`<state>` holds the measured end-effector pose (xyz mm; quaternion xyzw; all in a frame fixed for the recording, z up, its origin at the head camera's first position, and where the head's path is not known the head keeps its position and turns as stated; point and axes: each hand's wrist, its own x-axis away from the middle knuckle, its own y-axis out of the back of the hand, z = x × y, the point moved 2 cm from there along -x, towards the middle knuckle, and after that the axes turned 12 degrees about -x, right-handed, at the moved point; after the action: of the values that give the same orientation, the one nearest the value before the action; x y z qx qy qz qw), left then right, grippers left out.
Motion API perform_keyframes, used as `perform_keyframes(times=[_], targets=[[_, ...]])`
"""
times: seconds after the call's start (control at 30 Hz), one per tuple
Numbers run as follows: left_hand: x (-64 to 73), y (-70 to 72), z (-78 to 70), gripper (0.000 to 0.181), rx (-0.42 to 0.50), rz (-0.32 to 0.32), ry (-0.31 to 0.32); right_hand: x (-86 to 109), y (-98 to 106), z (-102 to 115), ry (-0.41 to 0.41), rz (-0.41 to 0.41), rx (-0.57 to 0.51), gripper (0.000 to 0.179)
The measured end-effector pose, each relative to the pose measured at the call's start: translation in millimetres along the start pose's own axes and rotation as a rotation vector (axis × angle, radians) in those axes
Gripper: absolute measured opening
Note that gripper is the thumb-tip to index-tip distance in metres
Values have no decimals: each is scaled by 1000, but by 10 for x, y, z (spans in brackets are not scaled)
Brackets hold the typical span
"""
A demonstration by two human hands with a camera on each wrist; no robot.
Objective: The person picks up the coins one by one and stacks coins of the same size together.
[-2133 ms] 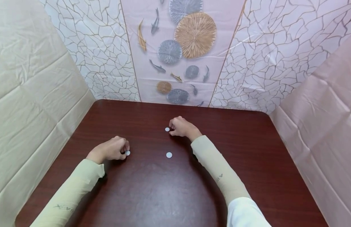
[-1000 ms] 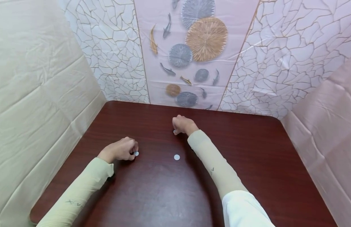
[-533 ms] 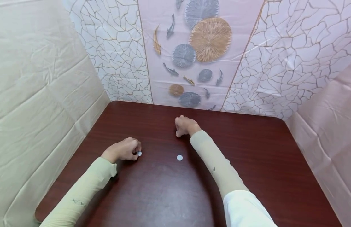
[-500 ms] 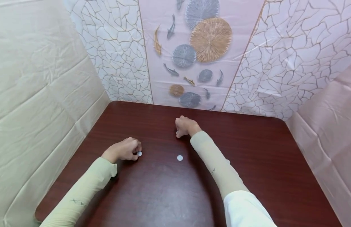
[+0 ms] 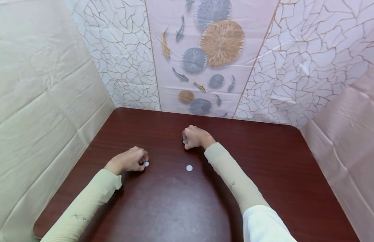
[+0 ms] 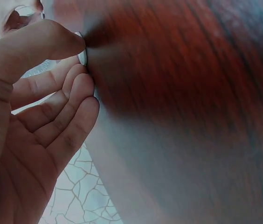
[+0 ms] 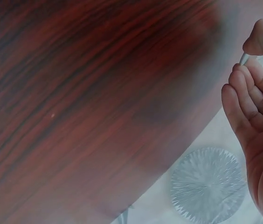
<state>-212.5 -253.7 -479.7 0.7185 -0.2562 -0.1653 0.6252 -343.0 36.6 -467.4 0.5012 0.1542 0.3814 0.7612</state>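
Note:
A small white round disc (image 5: 146, 164) shows at the fingertips of my left hand (image 5: 129, 159), low over the left middle of the table. The left wrist view has the same disc (image 6: 82, 52) edge-on, pinched between thumb and fingers close to the wood. Farther back, my right hand (image 5: 196, 137) pinches another white disc (image 5: 185, 141), partly covered by the fingers. Only a thin edge of that disc (image 7: 244, 59) appears between thumb and forefinger in the right wrist view. A third white disc (image 5: 189, 168) lies flat on the table between and in front of the hands.
The dark red-brown wooden table (image 5: 162, 208) has a glossy top and rounded corners. Behind it hangs a patterned cloth (image 5: 120, 60) with fish and round leaf shapes. Pale cloth walls (image 5: 44, 101) close in both sides.
My right hand, earlier with thumb and fingers spread around the back disc, now pinches it, the disc tilted. My left hand keeps its pinch. The head view has shifted slightly.

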Motion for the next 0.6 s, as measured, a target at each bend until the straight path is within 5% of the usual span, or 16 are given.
perform_keyframes(times=[0.6], targets=[[34,15,-1,8,38,-7,22,-98,-192,604,196,10,-27,17]])
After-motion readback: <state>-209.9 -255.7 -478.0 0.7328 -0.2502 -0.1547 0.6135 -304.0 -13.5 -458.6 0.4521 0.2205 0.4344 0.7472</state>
